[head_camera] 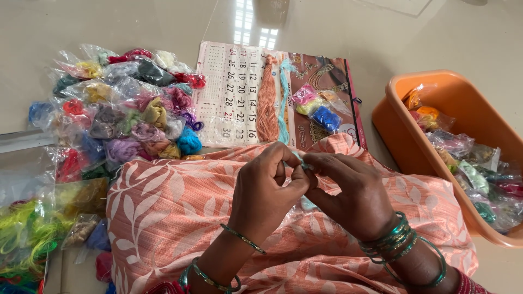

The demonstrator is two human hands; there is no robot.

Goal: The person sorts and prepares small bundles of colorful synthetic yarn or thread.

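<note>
A thin strand of pale turquoise thread [301, 159] sits pinched between two hands held together over a lap draped in peach cloth with a white leaf print [174, 212]. The left hand [267, 188] is curled nearly closed, its thumb and fingertips pressed on the thread; the right hand [351, 190] meets it knuckle to knuckle, fingers also bent tight onto the same strand. Green bangles [400, 242] ring the right wrist, and thinner ones ring the left. Just beyond the hands, on the pale floor, lies a wall calendar [231, 92], flat, with a grid of dates on its left half and a dark brown ornamented panel on its right. Across it rest a long orange skein [267, 103] and a slim turquoise skein [283, 103] side by side, and three small clear packets of pink, yellow and blue thread [316, 106]. To the left spreads a heap of clear plastic packets [125, 103], each holding a bundle of coloured thread: purple, red, mustard, blue, grey. Nearer the left edge lie loose green and yellow threads [24, 228]. On the right stands an orange plastic tub [414, 147] filled with more such packets.
</note>
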